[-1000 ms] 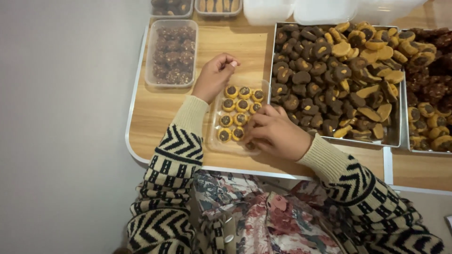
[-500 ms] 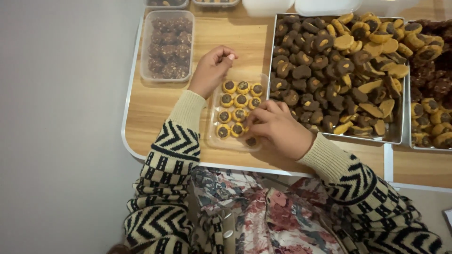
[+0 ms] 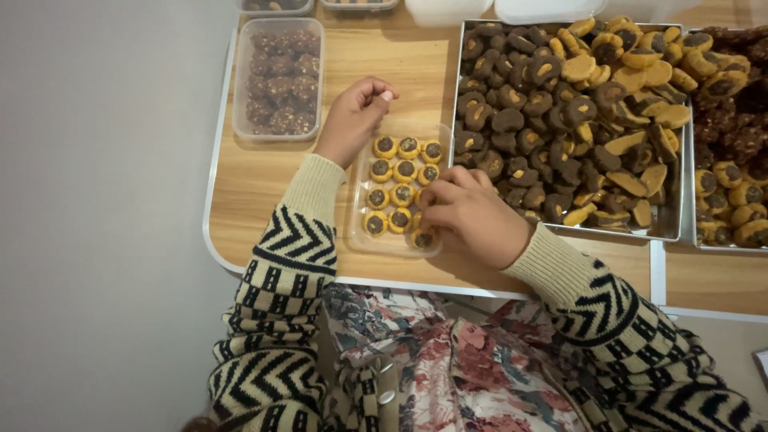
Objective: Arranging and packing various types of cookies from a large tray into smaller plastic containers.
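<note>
A clear plastic container lies on the wooden table in front of me, with several round yellow cookies with dark centres set in rows. My right hand rests over the container's right side, its fingertips pinched on a cookie at the lower right corner. My left hand lies loosely curled on the table just beyond the container's top left corner, and I cannot tell whether it holds anything.
A metal tray heaped with dark and yellow cookies stands to the right, with a second tray beyond it. A clear tub of dark chocolate pieces sits at the far left. More containers line the far edge.
The view has shifted slightly. My right hand has moved a little down along the container's right side. My left hand stays curled beside the top left corner.
</note>
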